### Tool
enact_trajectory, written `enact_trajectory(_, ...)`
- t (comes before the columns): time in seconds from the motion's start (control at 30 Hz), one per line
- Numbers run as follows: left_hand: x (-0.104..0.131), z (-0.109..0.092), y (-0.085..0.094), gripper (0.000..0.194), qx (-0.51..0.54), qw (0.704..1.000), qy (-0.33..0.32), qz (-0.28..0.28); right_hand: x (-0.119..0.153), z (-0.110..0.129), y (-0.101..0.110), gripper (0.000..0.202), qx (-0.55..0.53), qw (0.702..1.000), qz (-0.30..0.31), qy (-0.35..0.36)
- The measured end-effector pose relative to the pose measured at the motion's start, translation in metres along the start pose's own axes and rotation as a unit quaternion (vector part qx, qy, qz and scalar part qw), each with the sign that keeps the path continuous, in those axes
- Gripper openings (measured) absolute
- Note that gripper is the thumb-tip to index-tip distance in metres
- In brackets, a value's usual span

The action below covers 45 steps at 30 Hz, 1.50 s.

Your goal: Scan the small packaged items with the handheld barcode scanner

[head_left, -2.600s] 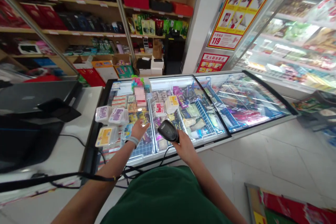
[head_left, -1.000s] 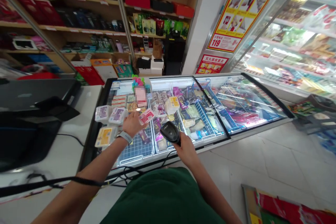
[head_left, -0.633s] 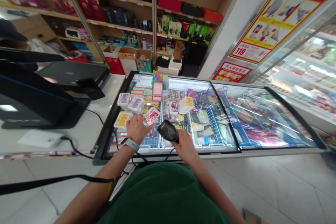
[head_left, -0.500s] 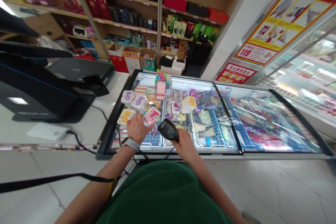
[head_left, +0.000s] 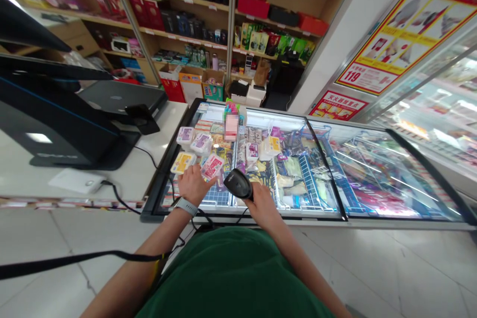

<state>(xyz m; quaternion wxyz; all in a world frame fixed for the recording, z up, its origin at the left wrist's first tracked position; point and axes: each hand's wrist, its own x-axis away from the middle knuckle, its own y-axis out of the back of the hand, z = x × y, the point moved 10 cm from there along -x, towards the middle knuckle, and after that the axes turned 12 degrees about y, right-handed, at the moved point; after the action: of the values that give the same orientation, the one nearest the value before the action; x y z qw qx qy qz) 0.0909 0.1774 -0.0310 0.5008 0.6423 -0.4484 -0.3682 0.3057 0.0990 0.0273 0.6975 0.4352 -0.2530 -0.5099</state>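
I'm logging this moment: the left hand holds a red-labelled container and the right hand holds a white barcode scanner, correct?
Not quite: the barcode scanner in the right hand is black, as the head view shows. The left hand does hold a red-labelled container.

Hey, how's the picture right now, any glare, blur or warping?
Head view: streaks of reflected light cross the right part of the freezer lid; in the same view, the lit shelves at far right look washed out and blurred; the red-and-yellow poster slants, perhaps from lens distortion; the scanner looks comparatively clear.
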Motion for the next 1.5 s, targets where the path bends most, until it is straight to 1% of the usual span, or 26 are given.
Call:
enact_trajectory(0.07, -0.004, 0.008, -0.011, 0.068, -0.011, 0.999, 0.025, 0.03, -0.001, 0.001, 0.001, 0.015, -0.002, 1.0, -0.002, 0.003)
enact_trajectory(0.17, -0.013, 0.021, -0.033, 0.072, -0.026, 0.994, 0.066, 0.079, -0.001, 0.002, 0.001, 0.012, -0.002, 1.0, 0.0, 0.005)
enact_trajectory(0.27, -0.022, 0.029, -0.053, 0.074, -0.034, 0.988, 0.096, 0.112, -0.001, 0.002, 0.001, 0.012, -0.002, 1.0, 0.001, 0.006)
enact_trajectory(0.4, -0.03, 0.031, -0.073, 0.076, -0.033, 0.983, 0.118, 0.136, 0.001, -0.002, 0.001, 0.014, -0.003, 1.0, -0.006, 0.004)
enact_trajectory(0.57, -0.037, 0.028, -0.091, 0.078, -0.031, 0.979, 0.13, 0.157, 0.003, -0.007, 0.001, 0.016, -0.004, 1.0, -0.007, -0.006)
enact_trajectory(0.73, -0.044, 0.027, -0.102, 0.07, -0.044, 0.974, 0.143, 0.168, 0.001, -0.011, 0.001, 0.014, -0.007, 1.0, -0.008, -0.013)
enact_trajectory(0.8, -0.044, 0.026, -0.102, 0.075, -0.046, 0.974, 0.142, 0.169, 0.001, -0.014, 0.001, 0.013, -0.012, 1.0, -0.012, -0.015)
enact_trajectory(0.9, -0.038, 0.02, -0.097, 0.084, -0.044, 0.977, 0.125, 0.165, 0.002, -0.018, 0.004, 0.016, -0.025, 0.999, -0.022, -0.018)
enact_trajectory(1.0, -0.03, 0.013, -0.086, 0.082, -0.043, 0.982, 0.09, 0.16, 0.005, -0.025, 0.009, 0.019, -0.031, 0.999, -0.028, -0.031)
enact_trajectory(1.07, -0.028, 0.006, -0.08, 0.078, -0.042, 0.984, 0.064, 0.159, 0.009, -0.031, 0.013, 0.02, -0.032, 0.998, -0.035, -0.044)
enact_trajectory(1.13, -0.029, -0.006, -0.078, 0.073, -0.037, 0.985, 0.034, 0.163, 0.013, -0.038, 0.017, 0.021, -0.035, 0.997, -0.047, -0.057)
enact_trajectory(1.23, -0.034, -0.032, -0.083, 0.066, -0.019, 0.985, -0.015, 0.174, 0.023, -0.05, 0.023, 0.023, -0.043, 0.994, -0.072, -0.076)
enact_trajectory(1.37, -0.041, -0.083, -0.094, 0.061, 0.014, 0.98, -0.074, 0.182, 0.043, -0.07, 0.03, 0.021, -0.051, 0.984, -0.113, -0.124)
enact_trajectory(1.5, -0.043, -0.141, -0.101, 0.071, 0.046, 0.979, -0.113, 0.162, 0.066, -0.086, 0.035, 0.022, -0.061, 0.97, -0.157, -0.175)
